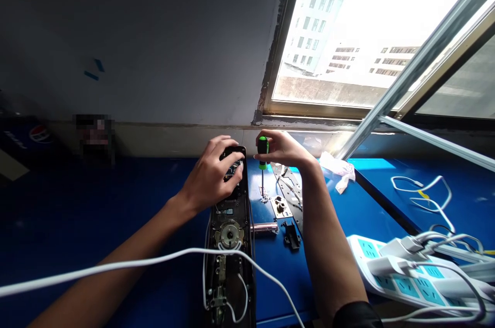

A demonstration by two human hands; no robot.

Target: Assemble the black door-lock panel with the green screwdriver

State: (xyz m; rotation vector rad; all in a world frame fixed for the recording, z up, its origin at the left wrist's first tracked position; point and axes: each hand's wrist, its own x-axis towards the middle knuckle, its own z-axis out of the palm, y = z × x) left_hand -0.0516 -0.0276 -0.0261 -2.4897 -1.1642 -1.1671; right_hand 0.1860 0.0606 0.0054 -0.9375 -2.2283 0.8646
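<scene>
A long black electronic device housing (249,214) lies opened in front of me, showing a circuit board, a round metal speaker-like part (230,235) and wires. Over its far end, my left hand (211,173) is curled with fingers and thumb gripping the casing around the board, which it partly hides. My right hand (286,150) holds a green and black screwdriver (263,148) upright by the handle. The screwdriver's shaft points down at a small cluster of screws (264,198) on the blue table, right of the housing. Beside them lies a small plate with a dark round part (281,207).
A dark perforated strip (296,189), a shiny cylinder (266,229) and a black bracket (292,236) lie right of the housing. A white cable (154,261) crosses the foreground. A loaded power strip (410,287) sits at right, below a metal frame (381,106). Crumpled plastic (340,170) lies near the window.
</scene>
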